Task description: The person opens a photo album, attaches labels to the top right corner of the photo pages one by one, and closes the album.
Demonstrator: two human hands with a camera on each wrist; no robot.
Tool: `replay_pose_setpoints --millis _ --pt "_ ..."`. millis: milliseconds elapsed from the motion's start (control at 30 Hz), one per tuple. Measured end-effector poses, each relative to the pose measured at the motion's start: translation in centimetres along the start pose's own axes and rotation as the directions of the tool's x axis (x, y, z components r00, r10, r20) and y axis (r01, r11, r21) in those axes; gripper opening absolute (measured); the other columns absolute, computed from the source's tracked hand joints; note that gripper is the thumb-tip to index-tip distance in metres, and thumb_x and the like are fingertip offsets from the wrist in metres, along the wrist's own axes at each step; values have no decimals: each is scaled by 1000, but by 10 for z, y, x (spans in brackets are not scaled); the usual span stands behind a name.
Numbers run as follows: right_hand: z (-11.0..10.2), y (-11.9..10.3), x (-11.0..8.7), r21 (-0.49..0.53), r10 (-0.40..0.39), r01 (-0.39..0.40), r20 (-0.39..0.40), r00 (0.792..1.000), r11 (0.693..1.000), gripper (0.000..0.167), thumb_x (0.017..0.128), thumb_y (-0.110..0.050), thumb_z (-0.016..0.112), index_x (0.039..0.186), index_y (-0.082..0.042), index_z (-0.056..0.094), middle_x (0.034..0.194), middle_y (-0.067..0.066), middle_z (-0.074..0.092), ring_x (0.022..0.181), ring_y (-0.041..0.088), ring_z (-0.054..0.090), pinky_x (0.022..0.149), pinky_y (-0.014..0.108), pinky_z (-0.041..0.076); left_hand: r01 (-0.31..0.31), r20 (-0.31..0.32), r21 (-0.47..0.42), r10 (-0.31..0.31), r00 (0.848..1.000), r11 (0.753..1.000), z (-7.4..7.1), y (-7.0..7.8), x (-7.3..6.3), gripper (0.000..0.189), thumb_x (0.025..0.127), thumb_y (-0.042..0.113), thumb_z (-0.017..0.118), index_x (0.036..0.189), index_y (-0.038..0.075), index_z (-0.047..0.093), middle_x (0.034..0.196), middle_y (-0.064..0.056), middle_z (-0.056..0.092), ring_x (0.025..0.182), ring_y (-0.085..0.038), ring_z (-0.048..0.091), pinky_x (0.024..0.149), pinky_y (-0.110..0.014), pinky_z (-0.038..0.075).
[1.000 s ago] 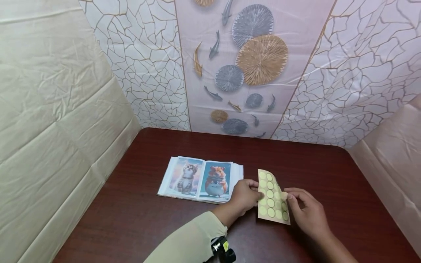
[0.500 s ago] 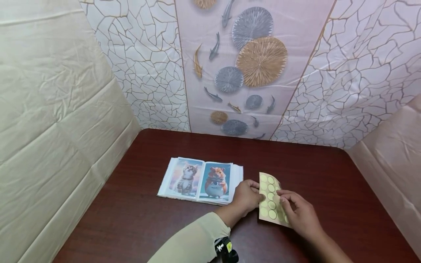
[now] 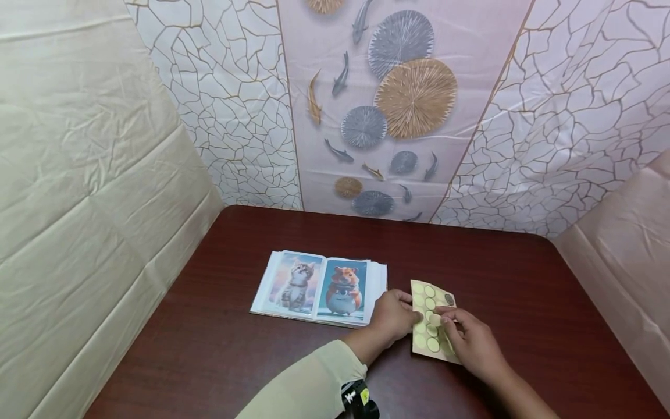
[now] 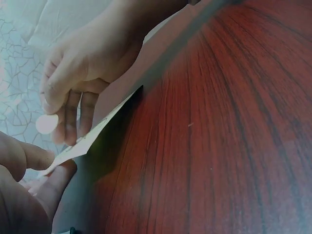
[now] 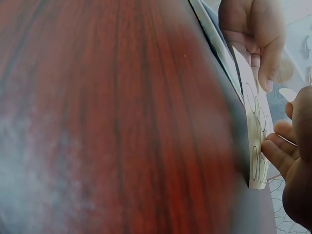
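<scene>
A pale yellow sheet of round stickers (image 3: 423, 340) stands tilted above the table. My left hand (image 3: 394, 316) grips its left edge, thumb in front; in the left wrist view that hand (image 4: 24, 180) pinches the sheet's near end. Between the thumb and index finger of my right hand (image 3: 473, 343) is a small round sticker (image 3: 435, 320), held over the sheet's face. The left wrist view shows this pale sticker (image 4: 47, 124) off the sheet. Other fingers of the right hand (image 5: 297, 156) touch or nearly touch the sheet (image 5: 254, 126). A dark round spot shows near the sheet's upper right corner.
An open photo album (image 3: 319, 317) lies left of my hands, with a kitten picture (image 3: 296, 283) and a hamster picture (image 3: 344, 291). The dark red wooden table (image 3: 209, 349) is bounded by a patterned cloth backdrop (image 3: 251, 116) behind and plain cloth at both sides.
My right hand has moved left across the sheet with the sticker, from the right edge to the middle. A dark spot near the upper right corner is now uncovered. The left hand stays nearly still.
</scene>
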State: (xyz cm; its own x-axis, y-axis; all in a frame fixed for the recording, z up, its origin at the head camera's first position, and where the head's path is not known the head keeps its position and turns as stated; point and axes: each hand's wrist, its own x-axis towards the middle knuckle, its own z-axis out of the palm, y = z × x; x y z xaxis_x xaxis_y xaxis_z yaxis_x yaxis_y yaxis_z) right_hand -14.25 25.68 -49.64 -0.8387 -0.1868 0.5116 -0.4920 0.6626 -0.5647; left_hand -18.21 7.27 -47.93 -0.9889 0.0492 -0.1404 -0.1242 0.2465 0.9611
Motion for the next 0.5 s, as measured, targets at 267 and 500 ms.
replay_pose_setpoints --millis 267,500 --pt "1 2 0 -46 35 -33 37 999 998 12 96 0 69 98 -12 72 112 3 75 96 11 69 74 12 53 -33 15 190 30 999 981 -10 6 -4 26 78 6 83 100 5 71 72 7 69 64 -3 61 59 -22 50" --pt "1 4 -2 -78 61 -55 72 996 995 12 98 -5 69 93 -15 71 112 2 75 97 17 70 73 29 60 -84 48 308 73 996 948 -18 8 -9 25 81 11 83 102 6 71 78 8 66 69 -4 60 62 -23 50"
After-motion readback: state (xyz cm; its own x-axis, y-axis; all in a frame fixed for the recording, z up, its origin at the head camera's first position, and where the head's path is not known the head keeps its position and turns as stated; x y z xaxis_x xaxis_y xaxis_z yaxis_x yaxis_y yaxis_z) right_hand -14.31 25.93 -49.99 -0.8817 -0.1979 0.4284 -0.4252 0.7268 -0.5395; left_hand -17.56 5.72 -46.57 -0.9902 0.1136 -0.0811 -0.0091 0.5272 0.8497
